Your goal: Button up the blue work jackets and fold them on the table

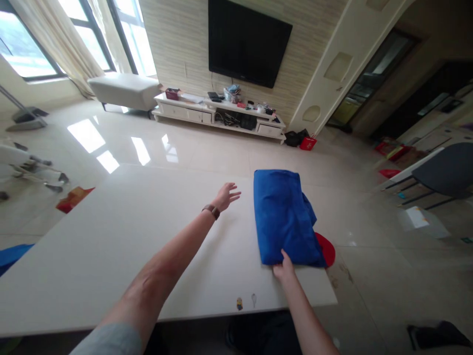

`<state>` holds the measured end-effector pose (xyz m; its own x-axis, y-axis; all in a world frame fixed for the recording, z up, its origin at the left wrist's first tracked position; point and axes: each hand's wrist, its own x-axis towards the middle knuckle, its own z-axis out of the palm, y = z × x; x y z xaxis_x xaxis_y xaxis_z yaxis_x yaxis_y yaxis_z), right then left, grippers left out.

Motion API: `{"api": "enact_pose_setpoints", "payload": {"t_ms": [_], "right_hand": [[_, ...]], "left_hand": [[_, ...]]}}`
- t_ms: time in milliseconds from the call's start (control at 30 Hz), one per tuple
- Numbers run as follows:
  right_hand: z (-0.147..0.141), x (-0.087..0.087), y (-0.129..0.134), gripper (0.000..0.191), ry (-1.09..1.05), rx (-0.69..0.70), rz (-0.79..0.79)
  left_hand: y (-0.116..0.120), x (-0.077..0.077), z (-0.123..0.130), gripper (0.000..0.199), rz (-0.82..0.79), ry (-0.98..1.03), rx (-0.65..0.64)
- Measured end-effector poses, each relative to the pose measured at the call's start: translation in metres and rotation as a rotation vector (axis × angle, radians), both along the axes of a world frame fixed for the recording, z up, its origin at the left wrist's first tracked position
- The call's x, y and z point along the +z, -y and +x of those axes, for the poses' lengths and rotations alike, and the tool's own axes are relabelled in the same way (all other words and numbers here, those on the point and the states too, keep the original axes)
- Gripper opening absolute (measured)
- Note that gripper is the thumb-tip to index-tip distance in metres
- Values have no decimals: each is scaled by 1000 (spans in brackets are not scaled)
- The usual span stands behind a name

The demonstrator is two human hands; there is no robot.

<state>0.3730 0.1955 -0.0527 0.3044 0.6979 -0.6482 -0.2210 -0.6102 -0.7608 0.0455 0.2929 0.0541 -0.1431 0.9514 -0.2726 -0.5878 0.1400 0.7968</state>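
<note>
A folded blue cloth, perhaps a garment (279,212), lies on the right part of the white table (140,231). My right hand (284,269) grips its near edge, with the thumb on top and the fingers hidden underneath. My left hand (223,197) hovers over the table to the left of the cloth, fingers spread and nothing in them. A watch (212,211) is on that wrist. Beyond the cloth's right edge shows a round red thing (325,250), partly covered.
Near the table's front edge lie a small yellow figure charm (239,303) and a small ring-like piece (253,300). Another blue cloth (15,255) shows at the far left. Across the floor stand a low TV cabinet (181,112), a white bench (123,88) and a dark chair (445,170).
</note>
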Motion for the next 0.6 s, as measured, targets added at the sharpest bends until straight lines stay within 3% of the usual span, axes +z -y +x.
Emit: {"api": "enact_pose_setpoints", "payload": {"t_ms": [100,167,233,367,467,600], "right_hand": [[-3,-30,7,37,35,18,-26],[6,-30,8,29,67,11,-23],[18,-22,15,26,104,2,-22],[41,-5,57,37,169,9,28],[61,-4,90,52,258,31,233],[75,-8,106,53,407,171,323]], "left_hand": [[93,-57,-12,40,-119,-157,-56],[150,-82,-30,42,-194,-276,-97],[200,-98,-59,44,-267,-396,-61],[289,-105,-139,45,-376,-589,78],[355,-103,-198,40,-444,-687,299],[436,-109,-256,30,-572,-656,662]]}}
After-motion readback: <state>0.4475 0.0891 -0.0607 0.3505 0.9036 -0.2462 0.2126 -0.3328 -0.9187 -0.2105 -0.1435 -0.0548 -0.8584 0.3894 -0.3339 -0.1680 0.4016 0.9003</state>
